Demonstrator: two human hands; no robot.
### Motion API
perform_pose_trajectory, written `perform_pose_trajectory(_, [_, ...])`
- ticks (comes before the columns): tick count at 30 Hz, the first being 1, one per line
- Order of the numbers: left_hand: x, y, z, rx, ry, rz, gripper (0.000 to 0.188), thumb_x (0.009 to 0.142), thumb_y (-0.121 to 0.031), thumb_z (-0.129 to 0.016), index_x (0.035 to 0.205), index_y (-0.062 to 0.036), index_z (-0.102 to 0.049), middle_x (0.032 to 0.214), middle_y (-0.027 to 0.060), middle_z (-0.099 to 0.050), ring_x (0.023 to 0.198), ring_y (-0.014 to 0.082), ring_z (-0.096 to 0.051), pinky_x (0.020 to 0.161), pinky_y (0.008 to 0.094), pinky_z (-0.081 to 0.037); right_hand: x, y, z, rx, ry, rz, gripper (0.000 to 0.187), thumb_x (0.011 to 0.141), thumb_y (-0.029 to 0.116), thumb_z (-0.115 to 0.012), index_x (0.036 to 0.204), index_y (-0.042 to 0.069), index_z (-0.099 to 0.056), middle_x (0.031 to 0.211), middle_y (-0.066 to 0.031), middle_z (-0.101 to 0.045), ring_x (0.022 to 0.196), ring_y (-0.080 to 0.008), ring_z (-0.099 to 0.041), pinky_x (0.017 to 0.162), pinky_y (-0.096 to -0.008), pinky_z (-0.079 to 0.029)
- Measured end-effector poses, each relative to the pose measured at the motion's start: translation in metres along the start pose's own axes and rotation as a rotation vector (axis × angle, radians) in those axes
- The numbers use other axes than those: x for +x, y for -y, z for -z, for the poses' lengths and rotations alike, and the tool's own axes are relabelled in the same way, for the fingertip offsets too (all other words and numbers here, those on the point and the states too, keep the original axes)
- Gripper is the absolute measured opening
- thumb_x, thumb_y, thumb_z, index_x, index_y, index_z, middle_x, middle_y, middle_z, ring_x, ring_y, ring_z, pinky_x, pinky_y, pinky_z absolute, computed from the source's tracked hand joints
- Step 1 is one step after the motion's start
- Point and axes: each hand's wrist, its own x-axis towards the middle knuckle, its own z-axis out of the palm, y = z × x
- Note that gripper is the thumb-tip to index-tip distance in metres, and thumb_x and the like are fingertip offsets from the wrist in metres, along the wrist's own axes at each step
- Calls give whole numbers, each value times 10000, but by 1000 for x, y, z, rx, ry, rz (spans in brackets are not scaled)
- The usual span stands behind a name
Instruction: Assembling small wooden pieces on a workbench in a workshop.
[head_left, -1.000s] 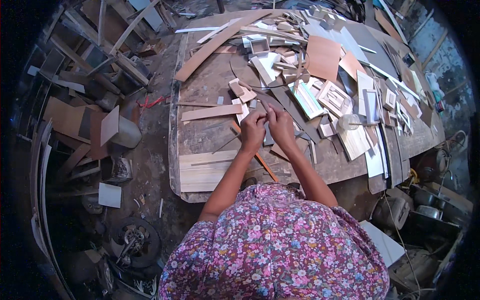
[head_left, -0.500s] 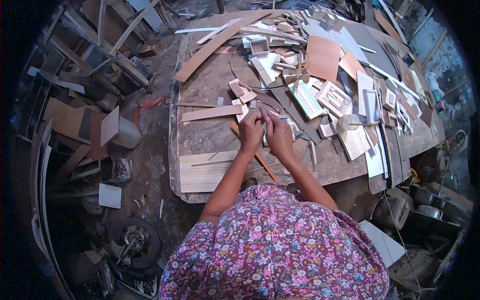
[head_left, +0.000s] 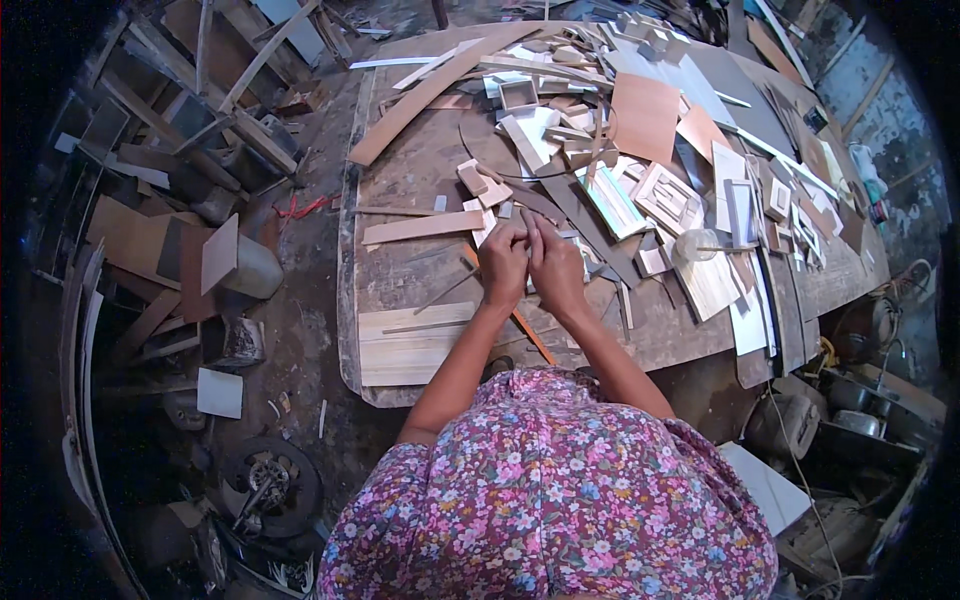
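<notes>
Wooden pieces lie just beyond the hands, inward from the counter's left edge. The left hand and right hand meet, fingers curled, above the near half; whether either grip pinches anything, I cannot tell. A pale board fills the near left corner; beyond it, a wheel rests on the littered floor.

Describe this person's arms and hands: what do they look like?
The left hand and right hand are bare, with no gloves, watch or cables visible. The forearms are bare too, beyond a maroon fabric garment printed with pink, white and blue flowers.
</notes>
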Motion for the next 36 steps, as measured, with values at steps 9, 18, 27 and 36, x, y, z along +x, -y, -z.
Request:
perform_pose_trajectory(9, [-2,-3,-2,-38,-20,8,15,679,6,-560,678,19,-554,658,141,-532,612,299,-533,551,369,-404,-1,1,3,33,-7,0,296,866,188,-401,1121,130,-541,873,-186,-588,676,-349,-577,579,-414,-454])
perform_pose_trajectory(18, [-1,2,-2,-20,-6,50,15,675,-8,-585,680,5,-581,646,115,-562,595,238,-557,568,323,-428,3,-6,-8,6,-108,69,279,856,175,-442,1096,90,-559,768,-210,-579,638,-356,-577,546,-409,-445])
perform_pose_trajectory(27, [-4,3,-6,-75,5,37,13,682,2,-575,690,12,-572,659,121,-553,607,248,-547,570,330,-424,7,-14,-6,89,-120,110,278,857,215,-429,1075,113,-569,680,-209,-573,589,-367,-561,507,-443,-434])
perform_pose_trajectory(36, [-2,4,-7,-86,8,-26,35,674,-4,-564,661,25,-552,645,157,-527,608,310,-526,551,374,-403,7,-1,5,87,-48,-20,267,851,189,-457,1069,93,-577,750,-215,-579,663,-353,-582,571,-407,-448])
